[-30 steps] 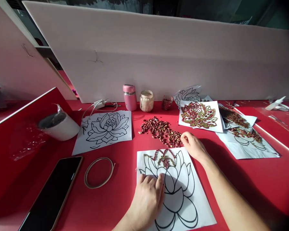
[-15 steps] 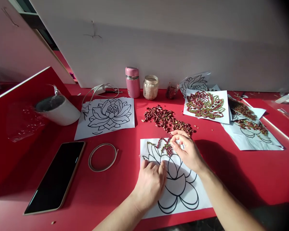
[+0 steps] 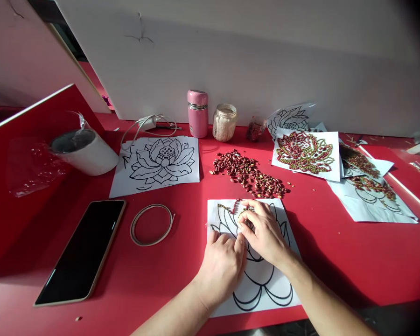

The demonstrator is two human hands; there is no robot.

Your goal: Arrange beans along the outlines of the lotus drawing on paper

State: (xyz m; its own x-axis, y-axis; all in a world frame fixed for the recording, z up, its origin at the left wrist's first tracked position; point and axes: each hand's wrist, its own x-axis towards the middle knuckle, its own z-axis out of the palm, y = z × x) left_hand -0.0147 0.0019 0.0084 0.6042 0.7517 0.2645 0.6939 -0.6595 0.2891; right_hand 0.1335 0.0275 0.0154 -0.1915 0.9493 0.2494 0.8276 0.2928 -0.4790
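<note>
Thumb and forefinger of right hand (image 3: 264, 231) nearly meeting over lotus line drawing (image 3: 261, 273), can't tell what's pinched; left hand (image 3: 224, 260) curled alongside, best pressing drawing steady; bean pile (image 3: 240, 167) beyond.

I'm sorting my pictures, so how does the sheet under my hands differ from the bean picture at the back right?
The sheet is mostly bare black outlines, with beans showing only near its far edge; the bean picture has its flower largely filled with red and green ones. The sheet lies nearer you, partly covered by your left hand and right hand; the bean picture has no hand over it. Both are white paper with flower designs.
</note>
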